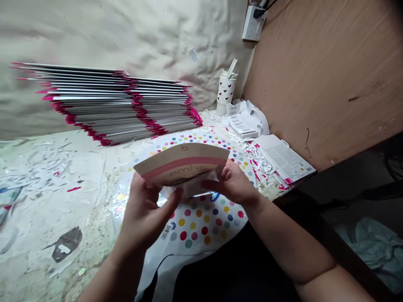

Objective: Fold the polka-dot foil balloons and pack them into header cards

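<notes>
Left hand and right hand each grasping one end of a curved kraft card between fingers and thumb, an even two-ended hold keeping it bowed above the polka-dot foil balloon on the scrap-strewn surface.

head-worn view; looking forward, down

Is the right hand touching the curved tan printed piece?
Touching: the head view shows the right hand holding the right end of the curved tan printed piece, with its fingers pressed against the piece.
</notes>
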The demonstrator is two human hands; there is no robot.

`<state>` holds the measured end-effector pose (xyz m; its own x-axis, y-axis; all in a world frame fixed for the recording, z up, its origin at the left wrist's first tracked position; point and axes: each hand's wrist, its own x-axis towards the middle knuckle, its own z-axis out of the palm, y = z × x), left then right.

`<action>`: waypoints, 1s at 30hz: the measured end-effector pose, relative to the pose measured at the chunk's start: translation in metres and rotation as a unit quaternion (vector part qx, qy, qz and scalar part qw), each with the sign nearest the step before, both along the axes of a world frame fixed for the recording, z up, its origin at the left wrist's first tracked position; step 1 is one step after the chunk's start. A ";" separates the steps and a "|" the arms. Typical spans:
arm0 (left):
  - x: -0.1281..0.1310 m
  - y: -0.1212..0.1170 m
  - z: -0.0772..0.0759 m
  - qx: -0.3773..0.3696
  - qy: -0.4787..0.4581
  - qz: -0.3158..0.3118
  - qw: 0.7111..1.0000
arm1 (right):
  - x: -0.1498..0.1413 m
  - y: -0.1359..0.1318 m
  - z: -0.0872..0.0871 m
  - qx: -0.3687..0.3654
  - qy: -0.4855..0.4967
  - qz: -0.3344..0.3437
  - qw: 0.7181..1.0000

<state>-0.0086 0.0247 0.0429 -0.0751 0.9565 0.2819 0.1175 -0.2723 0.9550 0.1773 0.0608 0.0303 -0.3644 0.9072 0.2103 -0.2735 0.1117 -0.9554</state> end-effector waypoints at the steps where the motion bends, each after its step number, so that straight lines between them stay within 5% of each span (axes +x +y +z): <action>1: -0.004 -0.001 0.002 -0.036 -0.025 -0.011 0.999 | 0.002 0.001 0.003 0.005 0.012 0.006 1.000; 5: -0.017 -0.003 -0.003 -0.140 -0.092 -0.044 0.985 | 0.010 0.017 0.012 0.008 0.005 0.004 1.000; 9: -0.014 -0.005 -0.032 -0.284 -0.113 -0.105 0.946 | 0.010 0.044 -0.001 -0.041 -0.191 -0.051 0.979; 11: -0.009 -0.009 -0.047 -0.360 -0.115 -0.110 0.919 | 0.006 0.046 -0.013 0.049 -0.331 -0.145 0.931; 13: -0.005 -0.015 -0.058 -0.396 -0.113 -0.108 0.905 | -0.001 0.036 -0.026 0.198 -0.410 -0.152 0.877; 17: -0.001 -0.025 -0.064 -0.396 -0.091 -0.106 0.907 | -0.017 0.000 -0.043 0.370 -0.431 -0.004 0.823; 26: 0.002 -0.032 -0.064 -0.349 -0.002 -0.071 0.934 | -0.025 -0.011 -0.042 0.383 -0.450 -0.030 0.806; 30: 0.001 -0.033 -0.067 -0.350 -0.028 -0.084 0.932 | -0.022 -0.013 -0.039 0.343 -0.437 -0.025 0.831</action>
